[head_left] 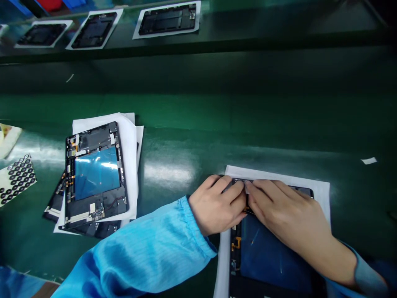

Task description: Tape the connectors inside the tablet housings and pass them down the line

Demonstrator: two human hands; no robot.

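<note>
**A:** Head view only. Where are the hands?

**B:** Lower right, close together. The left hand [215, 209] comes in from the lower left and curls over the far left corner of a black tablet frame [273, 258]. The right hand [287, 211] lies across that frame's far edge.

**A:** Open or holding?

**B:** Both narrow, fingers almost meeting at a pale strip [247, 187] on the far edge. Can't tell if it's pinched or just pressed, fingers cover it.

**A:** How's the frame lying?

**B:** Flat on a white sheet [322, 207], dark blue panel up. Long axis runs from the far edge back toward the person and out of view at the bottom. Only the short far edge is under the fingers. The right forearm lies over the frame's right side, so that arm is nearer. The left sleeve [139, 252] sits off to the left, beside the sheet.

**A:** What else?

**B:** Left of the hands, a stack of similar frames [96, 174] on white paper, then a sheet of black round stickers [15, 180]. Green bench [173, 124] under everything. More frames [167, 18] on white mats along the far top ledge.
</note>
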